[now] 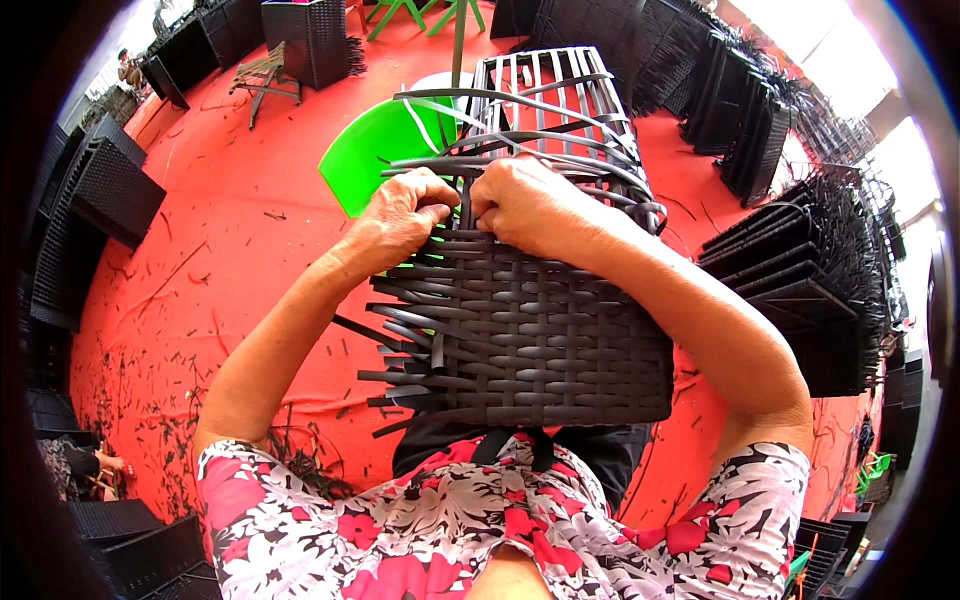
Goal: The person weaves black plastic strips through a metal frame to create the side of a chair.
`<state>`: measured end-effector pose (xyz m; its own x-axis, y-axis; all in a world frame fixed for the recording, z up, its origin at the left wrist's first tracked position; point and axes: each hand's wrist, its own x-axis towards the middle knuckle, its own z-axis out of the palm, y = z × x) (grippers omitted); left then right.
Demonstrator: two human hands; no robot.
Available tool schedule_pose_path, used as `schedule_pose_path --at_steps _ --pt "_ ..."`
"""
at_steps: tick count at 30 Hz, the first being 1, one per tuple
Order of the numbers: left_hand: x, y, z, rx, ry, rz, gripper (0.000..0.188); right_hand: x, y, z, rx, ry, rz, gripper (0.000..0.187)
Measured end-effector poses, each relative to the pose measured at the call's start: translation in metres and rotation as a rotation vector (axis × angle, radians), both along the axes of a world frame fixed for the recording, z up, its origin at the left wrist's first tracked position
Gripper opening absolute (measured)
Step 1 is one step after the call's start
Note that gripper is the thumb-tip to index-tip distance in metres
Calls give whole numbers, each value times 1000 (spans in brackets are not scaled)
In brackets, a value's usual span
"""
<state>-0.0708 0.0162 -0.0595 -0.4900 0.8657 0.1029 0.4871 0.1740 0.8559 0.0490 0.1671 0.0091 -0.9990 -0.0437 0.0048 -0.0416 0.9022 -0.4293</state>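
Note:
A frame partly woven with flat black plastic strips (560, 330) stands in front of me. Its near part is tightly woven, and loose strip ends stick out along its left side. Toward the far end the pale bare bars of the frame (540, 68) show, with several long loose strips lying across them. My left hand (408, 212) is closed at the left edge of the weave, fingertips pinching a black strip. Close beside it, my right hand (525, 200) is curled shut on a strip at the upper edge of the woven part. The fingers partly hide the strips they grip.
Behind the frame's left side stands a bright green plastic chair (350, 150). Stacks of black woven panels stand on the left (120, 190) and right (800, 270). Black strip scraps are scattered over the red floor (220, 260). A small folding stool (265, 80) stands farther back.

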Motion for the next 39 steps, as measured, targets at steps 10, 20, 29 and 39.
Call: schedule_pose_path --at_steps 10,20,29,39 --pt "18 -6 26 218 143 -147 29 7 5 24 52 100 -2 11" --pt "-20 -58 51 -19 -82 55 15 98 -41 16 512 74 275 39" --pt "-95 -251 -63 334 -207 819 17 132 -31 5 316 163 251 40" --pt "70 -39 64 12 564 -323 76 124 9 13 390 428 -189 43"
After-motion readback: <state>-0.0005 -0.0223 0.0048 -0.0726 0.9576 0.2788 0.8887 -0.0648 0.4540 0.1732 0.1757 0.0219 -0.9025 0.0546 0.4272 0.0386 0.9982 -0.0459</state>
